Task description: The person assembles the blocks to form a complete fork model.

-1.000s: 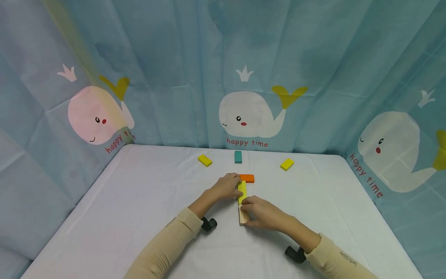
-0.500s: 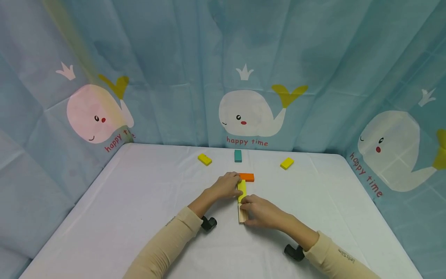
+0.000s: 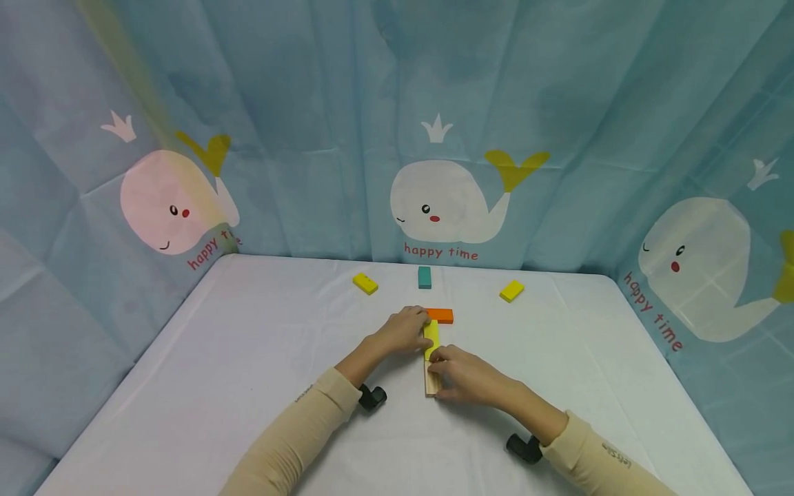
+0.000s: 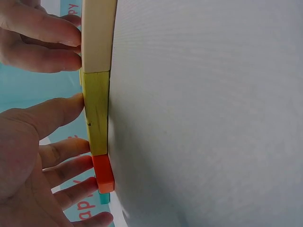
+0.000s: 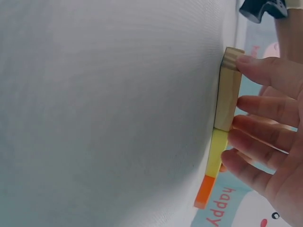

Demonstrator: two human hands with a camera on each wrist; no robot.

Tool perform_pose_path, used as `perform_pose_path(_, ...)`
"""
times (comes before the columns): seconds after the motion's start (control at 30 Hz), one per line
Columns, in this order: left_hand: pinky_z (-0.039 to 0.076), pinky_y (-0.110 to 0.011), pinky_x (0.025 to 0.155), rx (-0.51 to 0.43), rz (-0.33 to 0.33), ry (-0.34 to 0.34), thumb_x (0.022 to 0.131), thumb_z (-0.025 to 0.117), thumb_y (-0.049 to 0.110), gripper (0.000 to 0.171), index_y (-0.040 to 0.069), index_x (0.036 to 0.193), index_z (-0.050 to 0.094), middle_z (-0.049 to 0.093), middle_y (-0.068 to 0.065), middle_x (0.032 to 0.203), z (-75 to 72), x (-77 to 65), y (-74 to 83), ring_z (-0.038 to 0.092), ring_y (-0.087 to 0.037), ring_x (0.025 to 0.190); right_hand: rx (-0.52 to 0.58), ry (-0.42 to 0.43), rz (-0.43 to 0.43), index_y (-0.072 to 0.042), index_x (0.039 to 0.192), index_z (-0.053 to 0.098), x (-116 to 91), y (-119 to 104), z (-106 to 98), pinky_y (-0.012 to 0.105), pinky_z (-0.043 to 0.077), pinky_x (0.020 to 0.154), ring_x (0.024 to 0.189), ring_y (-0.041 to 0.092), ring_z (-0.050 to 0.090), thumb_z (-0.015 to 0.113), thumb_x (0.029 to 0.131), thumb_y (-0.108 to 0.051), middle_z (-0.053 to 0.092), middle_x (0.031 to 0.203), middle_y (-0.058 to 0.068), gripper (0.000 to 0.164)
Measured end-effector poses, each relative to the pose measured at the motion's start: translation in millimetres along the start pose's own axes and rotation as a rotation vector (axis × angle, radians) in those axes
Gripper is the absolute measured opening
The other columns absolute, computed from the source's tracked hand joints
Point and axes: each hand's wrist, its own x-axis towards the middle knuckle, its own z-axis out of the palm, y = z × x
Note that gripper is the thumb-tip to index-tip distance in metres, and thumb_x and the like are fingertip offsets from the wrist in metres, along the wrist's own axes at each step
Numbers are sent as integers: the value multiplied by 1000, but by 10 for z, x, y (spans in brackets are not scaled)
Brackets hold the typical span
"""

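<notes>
Several blocks meet on the white table: a bare wooden block (image 3: 431, 380) nearest the person, a yellow block (image 3: 431, 337) beyond it, and an orange block (image 3: 440, 316) lying crosswise at the far end. My left hand (image 3: 403, 332) comes from the left, its thumb and index fingertips on the yellow block and further fingers by the orange one. From the right, my right hand (image 3: 468, 377) rests its fingertips along the wooden block, thumb at the near end, other fingers reaching its joint with the yellow block. Both hands' fingers look fairly straight in the wrist views.
At the back of the white table (image 3: 279, 324) lie a teal block (image 3: 424, 277) and two loose yellow ones, a left block (image 3: 365, 283) and a right block (image 3: 511, 291). A blue curtain (image 3: 310, 138) with whales hangs behind. Black cameras (image 3: 524, 449) sit on the wrists.
The head view shifts very slightly. Both hands and the blocks otherwise keep their places.
</notes>
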Motion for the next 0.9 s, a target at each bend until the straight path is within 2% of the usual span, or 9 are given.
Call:
perform_pose_path(0.47,43,-45,109,12,-9,-16,90,67,40,51,11,132,59,52,-7,143,26,33,-3,45,-24,135,15,-4,2,-6,113,72,-24,3,5,27,54,92,109,17,59,81,80,-29,63,118,5,42)
perform_pose_path(0.9,43,-45,108,0,1,3,90,68,39,50,10,130,60,53,-6,141,17,15,-11,46,-24,133,16,-11,-13,-6,115,71,-14,9,-1,28,53,94,110,17,59,79,82,-29,62,120,5,41)
